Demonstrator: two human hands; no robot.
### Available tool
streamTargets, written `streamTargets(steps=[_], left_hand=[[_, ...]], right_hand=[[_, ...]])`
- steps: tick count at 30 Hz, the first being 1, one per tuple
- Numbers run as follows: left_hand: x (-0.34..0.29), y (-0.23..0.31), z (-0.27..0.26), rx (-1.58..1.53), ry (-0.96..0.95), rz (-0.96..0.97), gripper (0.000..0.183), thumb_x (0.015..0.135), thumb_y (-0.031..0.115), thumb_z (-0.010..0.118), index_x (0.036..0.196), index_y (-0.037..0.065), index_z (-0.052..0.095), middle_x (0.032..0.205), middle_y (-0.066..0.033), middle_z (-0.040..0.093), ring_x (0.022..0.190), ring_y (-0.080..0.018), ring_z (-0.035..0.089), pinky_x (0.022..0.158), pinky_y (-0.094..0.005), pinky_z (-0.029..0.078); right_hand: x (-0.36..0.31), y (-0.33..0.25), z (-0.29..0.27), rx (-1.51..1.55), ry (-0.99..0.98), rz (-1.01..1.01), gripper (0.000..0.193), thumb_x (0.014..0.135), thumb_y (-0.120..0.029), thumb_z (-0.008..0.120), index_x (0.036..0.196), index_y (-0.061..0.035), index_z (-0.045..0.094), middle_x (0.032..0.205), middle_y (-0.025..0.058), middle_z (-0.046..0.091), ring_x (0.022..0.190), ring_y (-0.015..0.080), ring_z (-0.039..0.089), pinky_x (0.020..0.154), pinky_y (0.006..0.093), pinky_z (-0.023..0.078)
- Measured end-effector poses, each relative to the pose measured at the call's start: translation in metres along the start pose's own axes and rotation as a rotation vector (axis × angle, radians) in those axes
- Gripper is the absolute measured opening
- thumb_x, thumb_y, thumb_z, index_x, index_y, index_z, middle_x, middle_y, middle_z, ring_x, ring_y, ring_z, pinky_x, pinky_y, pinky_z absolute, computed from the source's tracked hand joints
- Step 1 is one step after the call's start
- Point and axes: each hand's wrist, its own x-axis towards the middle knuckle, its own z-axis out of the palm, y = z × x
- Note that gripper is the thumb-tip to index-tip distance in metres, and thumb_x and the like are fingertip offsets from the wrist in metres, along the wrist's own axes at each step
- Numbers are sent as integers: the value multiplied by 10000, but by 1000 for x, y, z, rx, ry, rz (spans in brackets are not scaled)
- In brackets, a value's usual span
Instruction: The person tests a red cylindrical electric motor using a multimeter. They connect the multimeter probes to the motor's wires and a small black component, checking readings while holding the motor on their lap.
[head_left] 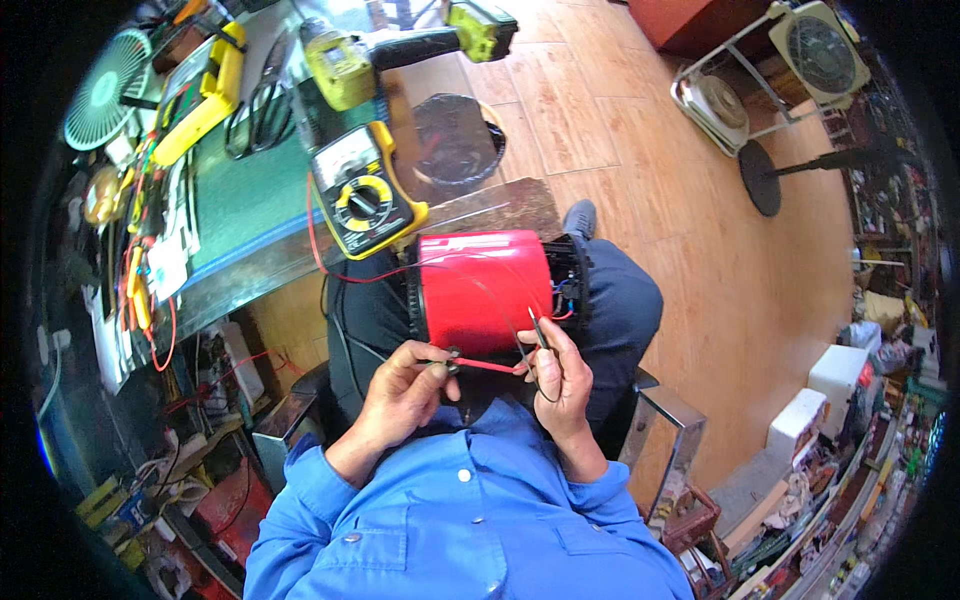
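Red cylinder point(485, 295) lies sideways across the lap, wired end point(568, 288) to its right. Handling, my judgement: I'd brace the left wrist so the small dark piece point(453, 361) at the cylinder's near edge sits steady, guide the red probe point(487, 367) in straight, skin off bare metal, and park the black probe tip away from the wiring. Light pressure should do; a hard push would probably skid.

Grip: my left hand point(405, 392) has thumb and fingertips pinched together on the dark piece, mostly covered; can't tell what it is. My right hand point(563, 385), near the cylinder's right end, is closed on two probes: black probe point(542, 338) tip up, red one pointing left toward the pinch. Can't tell whether red tip touches.

Further out: red lead point(318, 262) crosses over the cylinder; yellow-edged meter point(362, 200) stands beyond it, to the left, at the edge of the bench point(250, 195).
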Motion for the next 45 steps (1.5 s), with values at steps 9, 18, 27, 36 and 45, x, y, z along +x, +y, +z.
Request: streamTargets(steps=[9,18,27,36,45], left_hand=[[5,-3,-4,-96,-2,-43,162,1189,158,588,1330,82,606,923,-127,755,493,-63,481,449,-223,374],[6,-4,-3,-72,21,-49,151,1187,166,592,1325,105,603,927,-142,746,496,-67,461,457,-213,355],[4,-5,1,-82,38,-45,131,1188,133,582,1311,105,618,897,-78,746,532,-64,495,474,-227,391],[5,-10,-4,-112,-26,-41,127,1199,161,569,1310,111,606,925,-90,745,539,-70,475,480,-225,382],[4,-8,-4,-105,-23,-44,127,1200,155,565,1306,101,607,925,-91,744,547,-71,481,489,-230,394]], right_hand=[[15,29,-20,-152,323,-35,237,1080,-44,724,1287,68,751,1043,131,813,811,140,761,730,272,613],[29,51,-25,-290,289,-128,219,1085,-53,729,1272,52,773,1025,91,786,805,108,723,692,245,598],[38,32,-21,-387,300,-134,176,1015,25,750,1178,57,808,997,173,801,896,254,771,827,364,602],[34,37,-23,-399,282,-137,179,1046,-10,721,1187,77,789,984,170,776,876,254,742,802,365,584],[34,35,-23,-417,274,-152,185,1046,-24,722,1188,73,789,984,185,776,889,281,752,811,378,587]])
